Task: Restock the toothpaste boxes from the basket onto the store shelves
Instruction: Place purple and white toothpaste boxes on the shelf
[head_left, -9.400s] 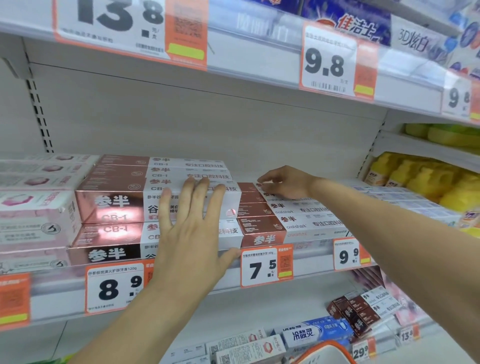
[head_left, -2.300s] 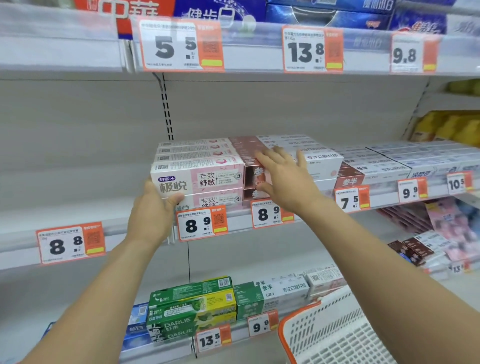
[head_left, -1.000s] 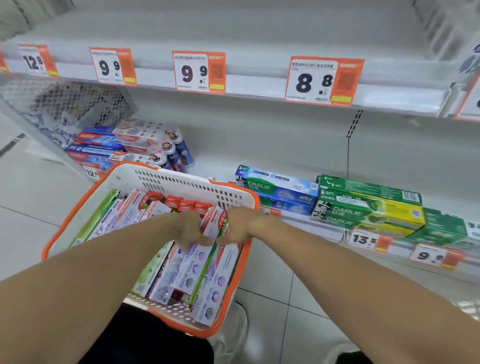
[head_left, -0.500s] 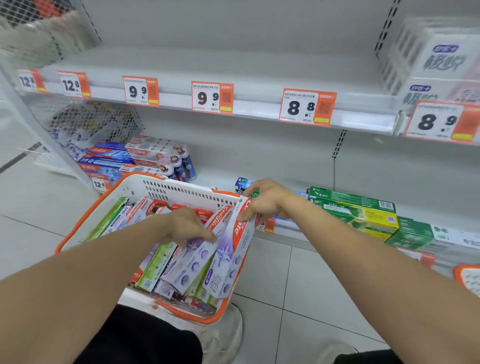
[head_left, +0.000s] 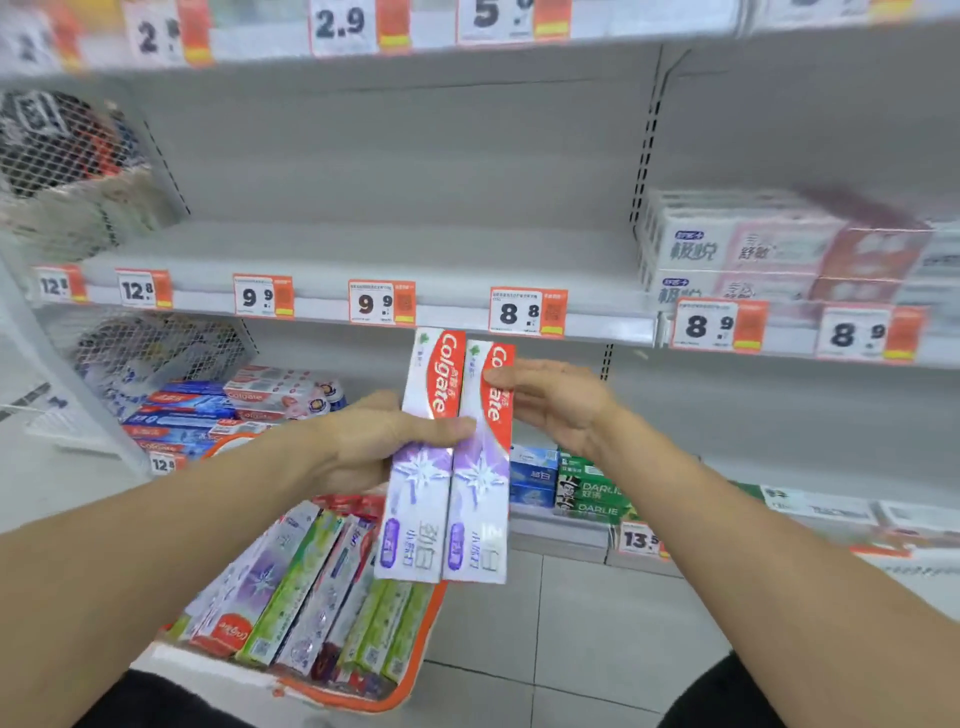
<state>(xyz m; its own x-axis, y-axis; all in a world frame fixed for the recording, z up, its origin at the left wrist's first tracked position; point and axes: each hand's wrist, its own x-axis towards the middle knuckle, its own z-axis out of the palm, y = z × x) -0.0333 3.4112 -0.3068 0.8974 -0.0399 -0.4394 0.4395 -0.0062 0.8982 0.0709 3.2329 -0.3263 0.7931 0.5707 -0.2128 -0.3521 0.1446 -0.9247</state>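
Two purple-and-white Colgate toothpaste boxes (head_left: 447, 457) stand upright side by side, held above the orange basket (head_left: 363, 696) of boxes. The left hand (head_left: 363, 441) grips them at mid-height, thumb across their fronts, fingers hidden behind. The right hand (head_left: 556, 400) has nearly straight fingers, their tips touching the right box's upper edge. Both forearms reach forward toward the bare shelf (head_left: 363, 254) above.
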